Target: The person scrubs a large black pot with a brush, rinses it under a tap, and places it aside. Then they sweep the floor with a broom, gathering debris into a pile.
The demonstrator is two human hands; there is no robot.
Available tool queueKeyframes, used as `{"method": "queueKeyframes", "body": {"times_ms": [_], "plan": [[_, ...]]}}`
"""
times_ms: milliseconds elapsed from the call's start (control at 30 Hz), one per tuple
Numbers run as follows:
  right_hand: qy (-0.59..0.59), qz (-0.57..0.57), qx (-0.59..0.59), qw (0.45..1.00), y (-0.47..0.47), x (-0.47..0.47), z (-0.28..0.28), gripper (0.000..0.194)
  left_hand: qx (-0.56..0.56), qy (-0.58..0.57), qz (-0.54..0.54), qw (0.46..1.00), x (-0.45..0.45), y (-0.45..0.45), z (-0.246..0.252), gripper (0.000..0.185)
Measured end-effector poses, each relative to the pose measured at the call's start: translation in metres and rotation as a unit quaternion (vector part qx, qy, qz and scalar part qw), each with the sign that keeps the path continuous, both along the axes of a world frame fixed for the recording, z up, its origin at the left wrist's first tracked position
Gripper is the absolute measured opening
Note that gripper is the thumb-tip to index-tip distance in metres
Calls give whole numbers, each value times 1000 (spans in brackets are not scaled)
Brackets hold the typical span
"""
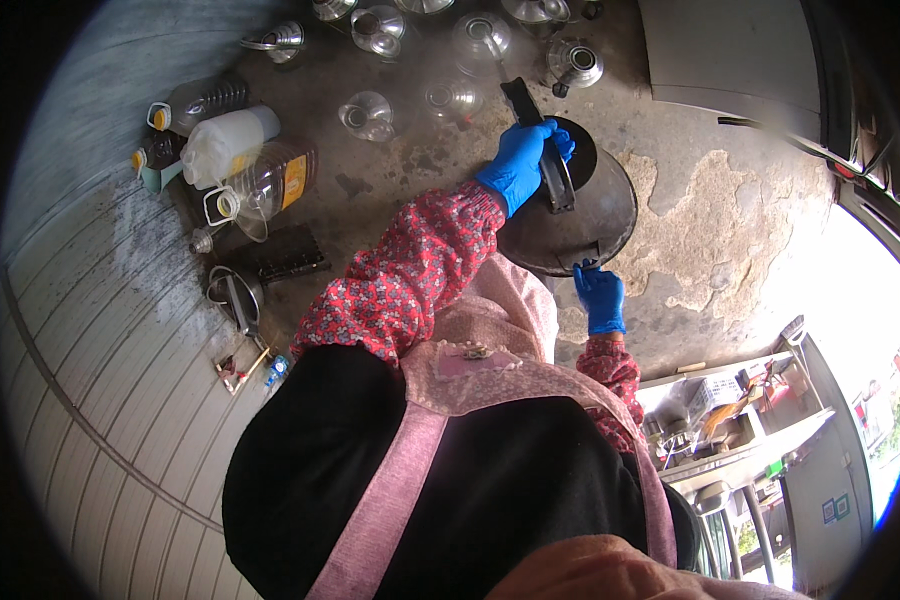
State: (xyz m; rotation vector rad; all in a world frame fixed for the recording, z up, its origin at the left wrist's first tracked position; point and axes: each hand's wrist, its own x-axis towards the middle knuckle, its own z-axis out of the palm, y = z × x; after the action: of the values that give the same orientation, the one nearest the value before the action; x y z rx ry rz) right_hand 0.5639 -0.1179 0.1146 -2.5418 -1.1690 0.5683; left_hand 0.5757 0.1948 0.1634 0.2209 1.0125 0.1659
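My left hand (521,166), in a blue glove, is closed around a long black bar-like piece (556,176), held over a dark round metal vessel (607,202). A round black opening or recess shows behind the fingers. At the vessel's near rim, my right hand (601,298), also gloved in blue, pinches a small handle or tab. The vessel's underside and what it rests on are hidden. Beyond it, shiny metal flasks or kettles (576,64) stand on the concrete floor, some blurred by haze.
Large plastic jugs (266,180) stand at the left beside a ribbed wall (120,390). Near them lie a black tray-like piece (289,251) and a metal pan or strainer (234,300). A grey cabinet (731,52) is at upper right, a cluttered shelf unit (750,442) at lower right.
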Motion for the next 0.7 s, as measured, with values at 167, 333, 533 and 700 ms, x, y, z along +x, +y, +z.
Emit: {"method": "queueKeyframes", "body": {"times_ms": [167, 333, 533, 700], "plan": [[20, -22, 24, 999, 1, 4, 7, 19, -2, -2, -1, 1000, 0, 0, 1, 13], [-4, 31, 0, 999, -5, 9, 10, 12, -9, -4, -7, 1000, 2, 2, 4, 13], [-43, 94, -78, 992, -12, 15, 11, 8, -14, -14, 3, 1000, 3, 3, 8, 13], [-5, 42, -58, 997, -5, 19, 22, 12, -14, -17, 9, 1000, 5, 3, 8, 13]]}}
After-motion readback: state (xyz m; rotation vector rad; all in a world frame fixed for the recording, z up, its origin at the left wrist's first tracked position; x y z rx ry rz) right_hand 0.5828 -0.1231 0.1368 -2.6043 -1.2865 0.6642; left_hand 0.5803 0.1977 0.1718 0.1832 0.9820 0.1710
